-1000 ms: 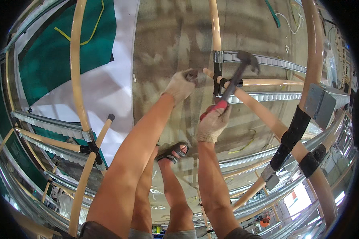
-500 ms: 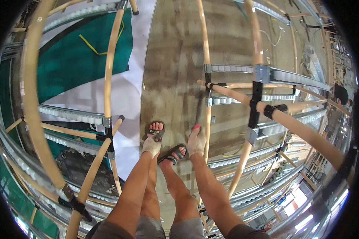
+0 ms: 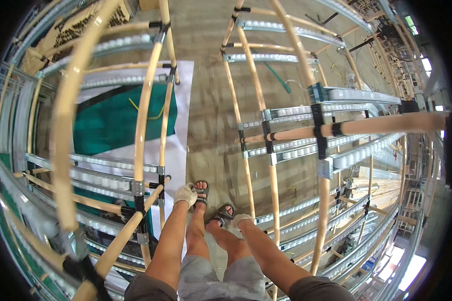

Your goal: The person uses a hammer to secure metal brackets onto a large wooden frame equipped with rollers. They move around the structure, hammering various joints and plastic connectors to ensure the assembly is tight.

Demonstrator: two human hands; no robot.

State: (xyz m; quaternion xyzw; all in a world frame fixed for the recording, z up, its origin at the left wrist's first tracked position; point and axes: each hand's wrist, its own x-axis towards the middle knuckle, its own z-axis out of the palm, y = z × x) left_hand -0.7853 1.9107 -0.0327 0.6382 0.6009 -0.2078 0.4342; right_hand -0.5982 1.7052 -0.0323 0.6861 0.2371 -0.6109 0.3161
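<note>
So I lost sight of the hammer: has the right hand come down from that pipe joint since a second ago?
Yes. The right hand has dropped from the joint down beside the sandalled feet, and no hammer shows in it now.

No packages, labels, signs or screens visible.

Gloved left hand [image 3: 185, 194], right hand [image 3: 241, 219] hang empty between pipe racks [image 3: 269, 135].

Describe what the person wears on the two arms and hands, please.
Both hands wear light grey-white fabric work gloves: the left hand and the right hand. The gloves look worn and slightly dirty, ending at the wrists. Both forearms are bare below short dark grey sleeves at the picture's lower edge.
</note>
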